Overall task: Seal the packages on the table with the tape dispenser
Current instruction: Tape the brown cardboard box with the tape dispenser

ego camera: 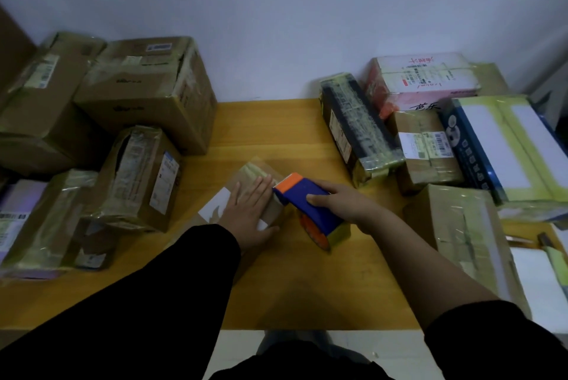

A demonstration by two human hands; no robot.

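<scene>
Pressing palm-down on the small package [255, 172], left hand [249, 210] has fingers straight and together, gripping nothing, just pinning it. Right hand [341, 204] curls fingers and thumb round the blue body of the tape dispenser [310, 207]. Its orange nose sits at the package's right edge, beside the left fingertips.

Step, my read: taping this package, mid-table near the front. Next move likely needs the dispenser dragged across the top while the left hand pins, then a tilt to cut. The tape strip itself can't be made out.

Package: low flat brown cardboard, white label, glossy yellowish tape at the far end. Dispenser: hard plastic, orange-sided roll underneath. Table [307, 287]: smooth yellow wood. Left cartons [147, 90]: brown, boxy, wrinkled shiny tape. Right pile [424, 81]: mixed boxes, taped glossy.
</scene>
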